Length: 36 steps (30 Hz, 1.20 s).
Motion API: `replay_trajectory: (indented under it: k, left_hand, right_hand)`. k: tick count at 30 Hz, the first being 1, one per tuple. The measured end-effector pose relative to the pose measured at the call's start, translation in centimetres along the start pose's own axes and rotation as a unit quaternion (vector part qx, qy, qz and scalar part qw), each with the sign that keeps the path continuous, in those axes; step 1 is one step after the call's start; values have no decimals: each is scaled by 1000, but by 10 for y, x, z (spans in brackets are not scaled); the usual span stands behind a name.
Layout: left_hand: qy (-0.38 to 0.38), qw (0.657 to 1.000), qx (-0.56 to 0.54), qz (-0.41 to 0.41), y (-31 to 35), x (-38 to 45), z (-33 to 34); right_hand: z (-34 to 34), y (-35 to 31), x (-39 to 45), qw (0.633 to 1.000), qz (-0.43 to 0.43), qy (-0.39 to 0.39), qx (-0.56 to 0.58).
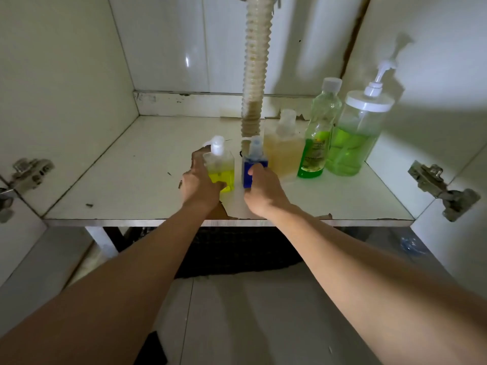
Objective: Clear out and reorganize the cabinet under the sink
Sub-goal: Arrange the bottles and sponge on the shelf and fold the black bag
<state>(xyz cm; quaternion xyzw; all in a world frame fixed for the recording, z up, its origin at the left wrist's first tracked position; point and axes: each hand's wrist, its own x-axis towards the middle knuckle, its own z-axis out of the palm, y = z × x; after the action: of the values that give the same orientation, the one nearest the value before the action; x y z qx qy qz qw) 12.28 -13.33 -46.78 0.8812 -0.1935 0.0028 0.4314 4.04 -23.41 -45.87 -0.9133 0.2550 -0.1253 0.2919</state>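
Left hand (201, 184): we grip the yellow bottle (220, 169), frame center.
Right hand (263, 192): we grip the blue bottle (253, 164) beside it.
Shelf (131, 164): both bottles upright.

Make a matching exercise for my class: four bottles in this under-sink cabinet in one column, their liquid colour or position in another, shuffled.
Column 1
1. bottle in the left hand
2. bottle in the right hand
3. large pump jar
4. square capped bottle

Column 2
A. pale amber liquid
B. farthest right, green liquid
C. yellow liquid
D. blue liquid

Pairs: 1-C, 2-D, 3-B, 4-A
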Motion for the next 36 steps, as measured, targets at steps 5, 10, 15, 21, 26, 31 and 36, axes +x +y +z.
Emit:
replay_trajectory:
  k: [5,10,15,21,26,31,36]
  left_hand:
    - [-16,998,41,-35,5,24,2]
    - [-33,988,139,-54,15,42,8]
    - [-45,990,127,-49,17,48,5]
    - [-23,999,29,-22,7,19,2]
    - [-3,986,88,145,23,-70,9]
    - [-132,916,240,293,37,-98,39]
    - [-165,913,286,238,62,-92,66]
  right_hand:
    - [1,-4,10,997,41,-56,-32]
    - [-5,-6,22,991,56,-92,-79]
    - [-14,-6,20,988,60,-109,-89]
    - [-27,9,-39,999,-19,-31,-21]
    - [-42,75,-120,998,-22,42,50]
    - [-47,157,-200,984,133,113,41]
    - [-31,206,-289,957,282,-10,-64]
